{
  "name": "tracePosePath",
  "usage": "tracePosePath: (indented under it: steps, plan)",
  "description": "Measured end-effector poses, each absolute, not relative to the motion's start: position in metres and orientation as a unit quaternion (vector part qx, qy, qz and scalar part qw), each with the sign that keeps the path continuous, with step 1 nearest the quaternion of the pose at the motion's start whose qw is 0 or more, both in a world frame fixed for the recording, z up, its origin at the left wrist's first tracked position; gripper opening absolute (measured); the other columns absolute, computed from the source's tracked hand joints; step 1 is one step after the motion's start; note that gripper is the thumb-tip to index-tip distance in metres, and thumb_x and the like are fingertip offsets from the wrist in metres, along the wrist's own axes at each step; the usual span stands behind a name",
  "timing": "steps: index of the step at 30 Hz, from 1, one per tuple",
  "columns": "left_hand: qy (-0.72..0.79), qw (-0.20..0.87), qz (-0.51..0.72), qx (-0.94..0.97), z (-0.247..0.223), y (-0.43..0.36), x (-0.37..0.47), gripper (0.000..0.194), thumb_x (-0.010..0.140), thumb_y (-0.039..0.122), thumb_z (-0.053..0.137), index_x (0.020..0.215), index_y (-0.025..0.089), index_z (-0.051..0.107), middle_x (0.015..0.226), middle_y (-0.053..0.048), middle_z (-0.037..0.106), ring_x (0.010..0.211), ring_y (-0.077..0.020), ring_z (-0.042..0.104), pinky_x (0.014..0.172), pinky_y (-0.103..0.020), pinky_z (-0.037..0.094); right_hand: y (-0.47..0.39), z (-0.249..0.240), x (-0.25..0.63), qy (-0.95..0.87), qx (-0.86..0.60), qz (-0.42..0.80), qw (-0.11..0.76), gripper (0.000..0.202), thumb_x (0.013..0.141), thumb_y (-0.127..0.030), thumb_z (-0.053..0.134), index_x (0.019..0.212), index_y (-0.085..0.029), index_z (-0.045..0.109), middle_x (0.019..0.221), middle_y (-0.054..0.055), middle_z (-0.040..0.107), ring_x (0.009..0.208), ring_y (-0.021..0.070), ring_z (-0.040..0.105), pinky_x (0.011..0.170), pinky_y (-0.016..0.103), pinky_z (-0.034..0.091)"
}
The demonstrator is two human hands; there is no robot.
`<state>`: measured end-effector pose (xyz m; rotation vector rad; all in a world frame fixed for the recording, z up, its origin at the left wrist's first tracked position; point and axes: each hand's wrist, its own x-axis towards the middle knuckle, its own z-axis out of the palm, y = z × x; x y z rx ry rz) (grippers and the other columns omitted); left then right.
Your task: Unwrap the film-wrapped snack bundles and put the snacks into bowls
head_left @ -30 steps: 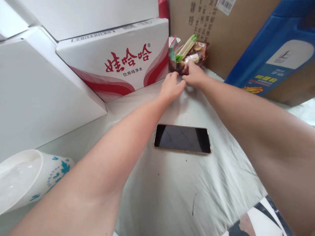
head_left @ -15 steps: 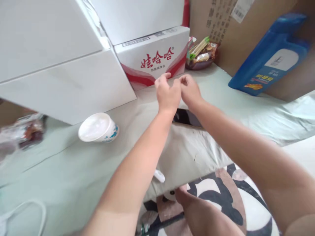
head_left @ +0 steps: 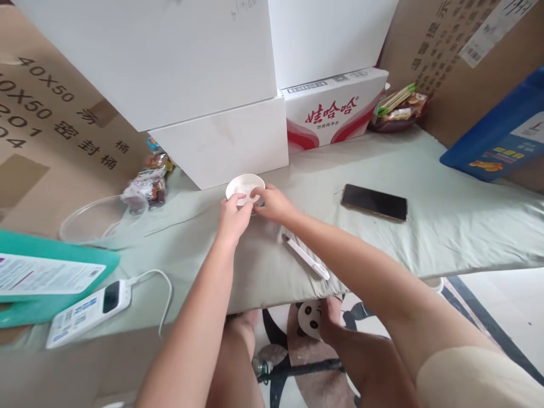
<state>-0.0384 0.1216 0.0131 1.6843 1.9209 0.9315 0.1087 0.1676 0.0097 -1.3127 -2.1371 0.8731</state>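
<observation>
A white paper cup [head_left: 242, 182] with a bit of blue pattern stands on the pale green cloth, close to the white boxes. My left hand [head_left: 234, 216] is closed on its near left rim, thumb and fingers at the edge. On the near right side, my right hand [head_left: 274, 204] grips the same cup, with fingers reaching over the rim. Both hands hide most of the cup's wall, and what lies inside cannot be made out. Nearer to me, below my right forearm, lies a slim white utility knife [head_left: 306, 258].
A black phone [head_left: 374, 202] lies to the right. White boxes [head_left: 225, 141] stand behind the cup, with a snack basket [head_left: 395, 116] and a blue jug [head_left: 497, 141] further right. At left are a power bank [head_left: 91, 311] with a cable, a green jug [head_left: 55, 272] and a clear lid [head_left: 100, 218].
My hands have moved left from above the phone, where they were pinched together, and now hold the cup, which stood untouched before. The view has swung left.
</observation>
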Motion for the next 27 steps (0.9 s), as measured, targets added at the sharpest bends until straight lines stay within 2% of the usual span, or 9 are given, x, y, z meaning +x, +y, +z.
tracePosePath:
  steps: [3,6,8,10,12,18,24,27]
  plan:
    - [0.711,0.240,0.367,0.550,0.008,0.127,-0.012,0.024,0.084,0.028,0.060,0.106,0.025,0.068,0.129,-0.013,0.056,0.123,-0.0325,0.064,0.111,-0.054,0.048,0.163,0.005,0.136,-0.765,-0.506,0.309,0.252,0.030,0.086,-0.034,0.065,0.114,-0.026,0.070,0.134,0.012,0.060,0.111,0.0278,0.067,0.097,0.043,0.054]
    - [0.689,0.277,0.377,0.554,0.010,0.120,0.027,0.018,0.085,0.026,0.060,0.099,0.024,0.070,0.130,-0.011,0.057,0.122,-0.0285,0.065,0.115,-0.049,0.047,0.144,0.002,0.173,-0.739,-0.551,0.281,0.268,0.028,0.084,-0.038,0.066,0.110,-0.026,0.072,0.127,0.011,0.062,0.105,0.0282,0.067,0.093,0.043,0.054]
    - [0.664,0.303,0.388,0.563,0.014,0.108,0.052,0.022,0.084,0.024,0.061,0.104,0.023,0.071,0.132,-0.011,0.059,0.127,-0.0272,0.063,0.117,-0.045,0.046,0.128,0.004,0.201,-0.716,-0.588,0.253,0.279,0.026,0.083,-0.040,0.066,0.104,-0.025,0.073,0.116,0.010,0.064,0.101,0.0283,0.067,0.090,0.042,0.054]
    - [0.629,0.320,0.407,0.580,0.020,0.096,0.073,0.035,0.085,0.025,0.061,0.120,0.024,0.068,0.144,-0.013,0.054,0.142,-0.0266,0.052,0.121,-0.042,0.042,0.115,0.009,0.231,-0.691,-0.625,0.220,0.290,0.026,0.082,-0.041,0.066,0.100,-0.024,0.073,0.105,0.010,0.065,0.097,0.0279,0.066,0.090,0.042,0.053]
    - [0.602,0.315,0.422,0.600,0.028,0.090,0.092,0.039,0.087,0.025,0.060,0.126,0.024,0.065,0.151,-0.014,0.050,0.149,-0.0263,0.045,0.122,-0.042,0.040,0.109,0.016,0.264,-0.661,-0.664,0.182,0.300,0.028,0.081,-0.044,0.065,0.099,-0.024,0.072,0.101,0.009,0.066,0.093,0.0268,0.066,0.091,0.042,0.052]
    - [0.529,0.371,0.336,0.686,0.047,0.118,0.149,0.037,0.088,0.025,0.060,0.124,0.025,0.062,0.143,-0.011,0.058,0.131,-0.0265,0.060,0.115,-0.043,0.046,0.121,0.025,0.360,-0.554,-0.778,0.091,0.282,0.031,0.081,-0.047,0.062,0.101,-0.025,0.068,0.109,0.012,0.068,0.100,0.0303,0.065,0.088,0.044,0.052]
    - [0.538,0.374,0.309,0.689,0.030,0.135,0.169,0.030,0.089,0.024,0.059,0.118,0.027,0.064,0.138,-0.012,0.059,0.126,-0.0266,0.062,0.109,-0.042,0.049,0.152,0.020,0.407,-0.546,-0.783,0.052,0.292,0.032,0.081,-0.044,0.062,0.105,-0.023,0.067,0.111,0.015,0.066,0.102,0.0326,0.063,0.091,0.049,0.053]
    - [0.548,0.372,0.298,0.687,0.019,0.141,0.171,0.030,0.089,0.025,0.058,0.119,0.026,0.063,0.139,-0.013,0.058,0.124,-0.0270,0.063,0.106,-0.042,0.051,0.169,0.020,0.420,-0.537,-0.797,0.050,0.270,0.036,0.082,-0.043,0.062,0.111,-0.021,0.066,0.114,0.017,0.063,0.103,0.0336,0.062,0.094,0.051,0.052]
